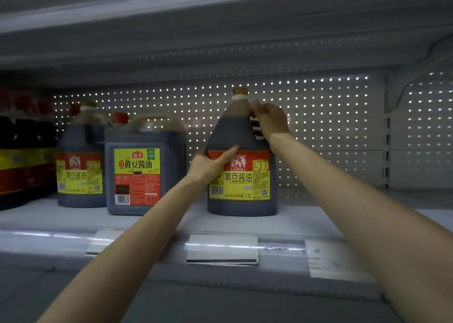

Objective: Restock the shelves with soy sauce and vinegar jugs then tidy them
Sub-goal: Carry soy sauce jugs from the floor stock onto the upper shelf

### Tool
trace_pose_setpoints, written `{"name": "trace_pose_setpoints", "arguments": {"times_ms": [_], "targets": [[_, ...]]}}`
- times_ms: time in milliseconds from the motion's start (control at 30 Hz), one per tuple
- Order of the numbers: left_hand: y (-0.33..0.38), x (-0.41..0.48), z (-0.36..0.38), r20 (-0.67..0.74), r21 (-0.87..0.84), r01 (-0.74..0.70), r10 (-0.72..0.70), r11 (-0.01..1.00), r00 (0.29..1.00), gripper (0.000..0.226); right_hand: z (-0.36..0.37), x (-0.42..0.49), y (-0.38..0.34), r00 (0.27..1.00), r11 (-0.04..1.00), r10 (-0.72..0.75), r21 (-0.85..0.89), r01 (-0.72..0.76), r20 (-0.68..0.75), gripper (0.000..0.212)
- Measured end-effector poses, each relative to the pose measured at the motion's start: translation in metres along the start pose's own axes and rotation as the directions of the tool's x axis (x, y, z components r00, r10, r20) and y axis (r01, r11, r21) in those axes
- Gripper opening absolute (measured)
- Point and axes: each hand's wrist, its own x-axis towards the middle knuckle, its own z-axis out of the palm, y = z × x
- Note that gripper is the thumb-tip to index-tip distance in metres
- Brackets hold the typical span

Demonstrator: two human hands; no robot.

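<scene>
Head: jug [241,131] upright, label [242,178] forward

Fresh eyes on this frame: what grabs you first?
The round soy sauce jug upright on the shelf, with the right hand gripping its handle and the left hand holding its labelled side. Left of it stand a square jug and a second round jug; behind them, a perforated back panel glows with dots of light.
</scene>
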Motion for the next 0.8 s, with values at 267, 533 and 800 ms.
{"name": "trace_pose_setpoints", "arguments": {"times_ms": [267, 533, 800], "targets": [[-0.003, 0.0, -0.014, -0.026, 0.024, -0.039, 0.039, 0.999, 0.999, 0.024, 0.02, -0.001, -0.004, 0.999, 1.0, -0.007, -0.012, 0.007, -0.034, 0.043], [-0.002, -0.012, -0.015, -0.014, 0.09, -0.042, 0.044, 0.995, 0.999, 0.036, 0.021, 0.0, 0.001, 0.999, 0.97, -0.032, -0.239, 0.033, 0.008, 0.04], [0.0, -0.043, -0.045, 0.101, 0.614, -0.409, 0.447, 0.675, 0.889, 0.058, -0.005, -0.061, 0.014, 0.987, 0.881, 0.028, -0.47, 0.049, 0.156, 0.073]]}}
